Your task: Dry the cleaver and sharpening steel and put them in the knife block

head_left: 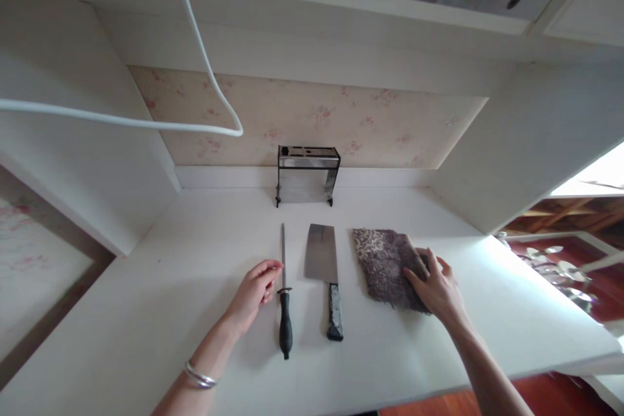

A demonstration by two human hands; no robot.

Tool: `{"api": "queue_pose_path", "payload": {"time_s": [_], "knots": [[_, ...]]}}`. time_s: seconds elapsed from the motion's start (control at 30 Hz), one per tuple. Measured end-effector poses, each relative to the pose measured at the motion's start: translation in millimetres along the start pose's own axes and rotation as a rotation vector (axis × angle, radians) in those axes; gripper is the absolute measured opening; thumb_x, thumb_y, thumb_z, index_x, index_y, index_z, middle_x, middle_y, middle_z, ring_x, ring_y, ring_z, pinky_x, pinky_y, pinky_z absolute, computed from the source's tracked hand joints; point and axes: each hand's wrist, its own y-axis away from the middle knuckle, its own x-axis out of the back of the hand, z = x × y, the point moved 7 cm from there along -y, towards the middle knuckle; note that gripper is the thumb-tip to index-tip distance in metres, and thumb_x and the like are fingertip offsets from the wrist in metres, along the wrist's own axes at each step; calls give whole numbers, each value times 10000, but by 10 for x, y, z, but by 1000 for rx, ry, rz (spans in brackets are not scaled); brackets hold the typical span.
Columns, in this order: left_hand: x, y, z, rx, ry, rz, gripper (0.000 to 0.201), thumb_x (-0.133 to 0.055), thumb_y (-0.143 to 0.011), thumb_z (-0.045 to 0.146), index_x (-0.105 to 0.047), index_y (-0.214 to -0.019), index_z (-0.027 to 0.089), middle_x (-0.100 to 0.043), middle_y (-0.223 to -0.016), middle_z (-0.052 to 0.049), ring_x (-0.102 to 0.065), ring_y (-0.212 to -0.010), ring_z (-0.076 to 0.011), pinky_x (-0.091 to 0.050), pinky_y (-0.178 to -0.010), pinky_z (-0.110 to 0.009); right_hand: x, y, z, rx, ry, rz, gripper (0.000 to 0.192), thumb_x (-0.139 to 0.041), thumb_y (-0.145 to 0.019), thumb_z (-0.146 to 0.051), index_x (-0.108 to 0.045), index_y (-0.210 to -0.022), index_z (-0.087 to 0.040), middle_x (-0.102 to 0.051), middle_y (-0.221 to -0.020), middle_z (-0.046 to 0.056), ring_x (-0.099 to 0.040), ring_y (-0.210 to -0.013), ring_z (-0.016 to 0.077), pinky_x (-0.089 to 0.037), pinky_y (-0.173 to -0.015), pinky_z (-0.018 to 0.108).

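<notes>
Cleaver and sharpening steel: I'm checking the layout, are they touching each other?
Apart. The head view shows bare white counter between the cleaver and the sharpening steel along their whole length.

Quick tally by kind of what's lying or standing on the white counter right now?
Sharpening steel: 1
Cleaver: 1
Patterned cloth: 1
Metal knife rack: 1
Total: 4
Left hand beside the steel; right hand on the cloth.

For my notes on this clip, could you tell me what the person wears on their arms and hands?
Both forearms are bare, with no sleeves or gloves. The left hand has a thin silver bangle at the wrist. The right hand shows no jewellery.
</notes>
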Motion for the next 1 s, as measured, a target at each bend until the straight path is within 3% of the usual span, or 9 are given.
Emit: {"api": "queue_pose_path", "payload": {"time_s": [0.1, 0.2, 0.3, 0.43, 0.5, 0.63, 0.8, 1.0], "knots": [[24, 9, -4, 0, -4, 8, 231, -627, -751, 333, -573, -895, 160, -329, -597, 79, -258, -459, -40, -182, -408, -191, 224, 73, -177, 65, 39, 198, 751, -442, -814, -637, -378, -1399, -169, -322, -1417, 187, -414, -1201, 401, -378, -942, 569], [27, 14, -11, -16, -32, -6, 236, -625, -752, 338, -582, -903, 162, -321, -595, 80, -244, -460, -43, -171, -411, -195, 368, 204, -481, 270, -89, 272, 489, -410, -881, -521, -546, -1221, -197, -482, -1300, 134, -472, -1142, 324, -398, -953, 493], [17, 21, -16, -23, -46, -11, 237, -628, -748, 346, -589, -900, 168, -314, -587, 81, -249, -465, -48, -179, -417, -194, 342, 398, -890, 495, -190, 70, 328, -394, -921, -403, -609, -1085, -218, -596, -1128, 100, -554, -1015, 251, -441, -897, 395], [4, 39, -6, -26, -55, -5, 254, -637, -739, 365, -600, -890, 164, -347, -593, 75, -270, -465, -49, -202, -420, -193, 142, 791, -1447, 731, -144, -422, 373, -373, -926, -267, -522, -1268, -260, -649, -1029, 64, -623, -866, 206, -465, -728, 302], [2, 45, -4, -30, -53, -4, 266, -644, -734, 374, -603, -888, 162, -365, -606, 71, -279, -466, -48, -210, -419, -192, 64, 965, -1644, 836, -40, -568, 458, -395, -891, -207, -463, -1333, -302, -672, -969, 41, -645, -809, 209, -447, -667, 282], [16, 41, -8, -39, -41, 7, 278, -642, -744, 391, -601, -892, 160, -362, -601, 70, -287, -466, -49, -220, -417, -192, -51, 1101, -1853, 974, 120, -655, 534, -437, -815, -133, -481, -1307, -338, -688, -915, 23, -666, -752, 221, -409, -611, 265], [18, 28, -1, -21, -27, 5, 271, -635, -758, 390, -596, -895, 159, -369, -595, 72, -307, -467, -48, -230, -423, -190, -120, 1091, -1924, 1038, 189, -657, 450, -446, -791, -105, -566, -1169, -318, -688, -867, 35, -671, -733, 233, -379, -571, 264], [64, -6, -23, 4, -12, 32, 290, -647, -742, 408, -581, -888, 166, -368, -552, 80, -318, -453, -54, -239, -433, -189, 28, 1024, -1976, 1052, 215, -638, 397, -481, -748, -71, -592, -1052, -302, -668, -813, 31, -657, -717, 228, -383, -588, 262]]}}
